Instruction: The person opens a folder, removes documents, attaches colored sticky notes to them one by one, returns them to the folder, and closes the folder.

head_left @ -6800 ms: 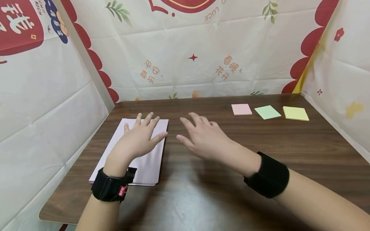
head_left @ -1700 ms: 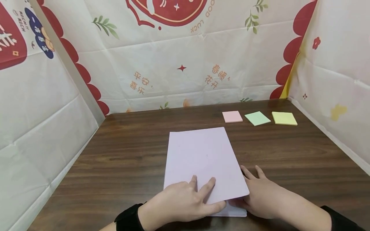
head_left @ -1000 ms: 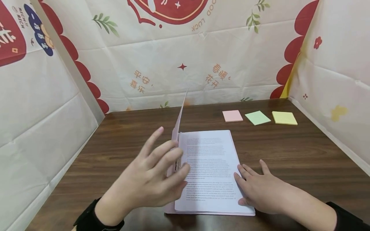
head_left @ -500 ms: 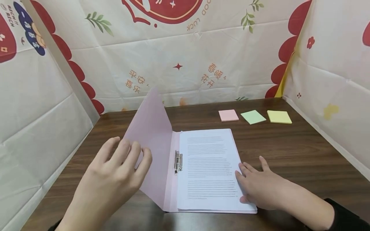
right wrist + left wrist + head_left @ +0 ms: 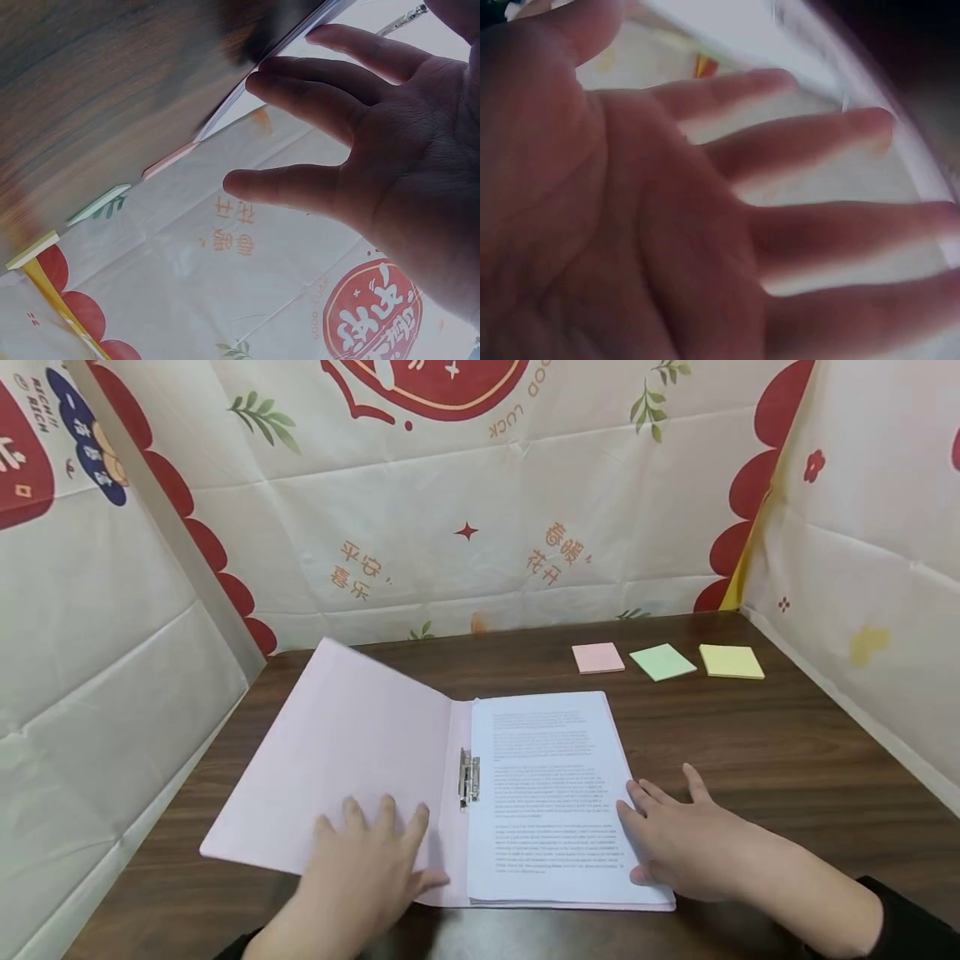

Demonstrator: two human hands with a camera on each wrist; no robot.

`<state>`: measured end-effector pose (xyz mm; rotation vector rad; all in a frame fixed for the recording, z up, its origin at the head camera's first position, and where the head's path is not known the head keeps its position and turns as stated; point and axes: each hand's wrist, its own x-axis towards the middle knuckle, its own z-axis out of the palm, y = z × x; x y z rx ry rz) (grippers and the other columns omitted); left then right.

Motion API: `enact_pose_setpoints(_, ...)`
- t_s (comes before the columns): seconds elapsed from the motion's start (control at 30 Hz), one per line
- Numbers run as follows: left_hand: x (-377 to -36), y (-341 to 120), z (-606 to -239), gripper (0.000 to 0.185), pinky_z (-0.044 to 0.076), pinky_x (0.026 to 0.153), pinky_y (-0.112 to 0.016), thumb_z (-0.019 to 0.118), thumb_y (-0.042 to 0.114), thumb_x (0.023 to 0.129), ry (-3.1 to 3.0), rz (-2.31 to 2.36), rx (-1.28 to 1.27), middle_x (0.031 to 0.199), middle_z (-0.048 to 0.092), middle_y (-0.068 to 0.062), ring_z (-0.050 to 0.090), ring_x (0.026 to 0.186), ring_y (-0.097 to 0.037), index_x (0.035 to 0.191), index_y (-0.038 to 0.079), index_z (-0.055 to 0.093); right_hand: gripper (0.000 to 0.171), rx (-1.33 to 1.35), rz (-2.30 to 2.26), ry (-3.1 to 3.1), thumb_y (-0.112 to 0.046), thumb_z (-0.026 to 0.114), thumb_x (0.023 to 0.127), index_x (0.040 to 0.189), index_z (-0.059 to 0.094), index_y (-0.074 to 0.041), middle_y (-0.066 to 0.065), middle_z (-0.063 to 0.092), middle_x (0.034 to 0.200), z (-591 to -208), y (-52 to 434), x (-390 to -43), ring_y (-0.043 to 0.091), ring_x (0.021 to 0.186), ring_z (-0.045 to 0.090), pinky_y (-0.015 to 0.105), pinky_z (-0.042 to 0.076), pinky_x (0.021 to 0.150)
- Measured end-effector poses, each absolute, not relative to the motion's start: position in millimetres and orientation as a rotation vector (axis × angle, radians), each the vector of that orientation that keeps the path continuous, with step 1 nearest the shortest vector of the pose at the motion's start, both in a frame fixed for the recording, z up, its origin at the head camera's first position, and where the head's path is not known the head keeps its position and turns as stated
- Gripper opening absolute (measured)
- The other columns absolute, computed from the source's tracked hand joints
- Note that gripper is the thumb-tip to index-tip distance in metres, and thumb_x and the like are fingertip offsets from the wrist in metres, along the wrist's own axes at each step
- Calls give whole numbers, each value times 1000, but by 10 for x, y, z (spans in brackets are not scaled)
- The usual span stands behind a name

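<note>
From the head view the whole layout is plain: a pink folder (image 5: 352,768) lies open on the dark wooden tabletop (image 5: 787,760), its cover flap spread out to the left and a stack of printed pages (image 5: 547,777) on its right half, held at the spine by one metal clip (image 5: 468,777). The left hand (image 5: 367,877) rests flat on the near part of the open cover, fingers straight and spread, grasping nothing. The right hand (image 5: 682,843) lies with loose fingers, its fingertips touching the right edge of the pages, gripping nothing.

The left wrist view shows only the palm and four straight fingers (image 5: 810,142) over a pale blurred surface; it adds nothing about the tabletop. The right wrist view looks up along the tabletop's surface: the page stack's edge meets the fingertips (image 5: 277,79), and the sticky pads show edge-on.

The folder's near edge lies close to the tabletop's front edge; its left corner is near the left side. Bare wood lies open to the right of the pages and behind them.

Counted: one folder, one clip, one page stack, two hands, and three sticky-note pads in a row at the back right, well apart from the folder — pink (image 5: 597,657), green (image 5: 662,662), yellow (image 5: 731,662).
</note>
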<state>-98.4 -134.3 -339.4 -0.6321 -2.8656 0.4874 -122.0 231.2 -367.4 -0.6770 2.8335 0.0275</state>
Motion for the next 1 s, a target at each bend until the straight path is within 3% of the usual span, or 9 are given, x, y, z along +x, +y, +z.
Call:
enact_pose_setpoints(0.1,-1092,-1240,-3564,94,56,85,-76,49,85,92,-3157,331,-584,141,63,-33,65,112,-67,150,12,59,81,-675,12,2827,-52,80,88,146,59,0,32,49,159,-3689,2316,-1221,50,150,46,92,10,110)
enact_pose_setpoints(0.23,-1197,-1140,-3701,112,56,87,-74,49,89,88,-3267,164,-512,147,53,-44,72,101,-62,154,-1,52,82,-669,-2,2812,-52,81,87,146,59,0,31,49,159,-3707,2316,-1221,49,151,45,92,9,110)
enact_pose_setpoints(0.33,-1242,-1062,-3755,122,55,82,-78,54,94,81,-3286,165,-462,149,50,-45,74,98,-58,154,-4,50,82,-662,-10,2806,-51,82,87,147,58,0,31,48,160,-3712,2316,-1219,49,152,45,92,9,111)
enact_pose_setpoints(0.47,-1286,-978,-3765,129,52,85,-81,62,95,74,-3324,190,-406,149,50,-44,72,100,-61,155,-4,48,82,-676,-2,2815,-51,82,87,147,58,0,31,49,159,-3709,2324,-1227,49,151,45,92,9,110)
enact_pose_setpoints(0.73,-1333,-836,-3710,128,56,82,-77,74,90,70,-3363,174,-423,145,54,-45,71,109,-58,152,-5,51,83,-674,145,2846,-49,92,77,141,62,-5,26,60,150,-3599,2272,-1238,47,140,57,90,18,110)
enact_pose_setpoints(0.8,-1349,-823,-3694,128,56,84,-77,74,90,69,-3354,201,-429,144,56,-44,70,113,-58,151,-6,51,83,-739,222,2875,-44,96,73,138,63,-6,21,66,142,-3511,2184,-1276,43,129,65,84,32,109)
enact_pose_setpoints(0.9,-1360,-837,-3674,128,54,91,-77,75,89,69,-3347,217,-434,141,58,-45,66,120,-61,150,-7,51,71,-840,271,2913,-38,98,73,130,67,-8,13,72,121,-3329,1977,-1364,30,103,73,60,56,95)
enact_pose_setpoints(1.0,-1370,-859,-3660,128,50,101,-76,76,88,69,-3344,208,-462,137,60,-45,60,128,-63,148,-9,51,53,-878,149,2903,-37,93,81,118,69,-8,7,69,102,-3161,1743,-1502,18,82,66,41,59,74)
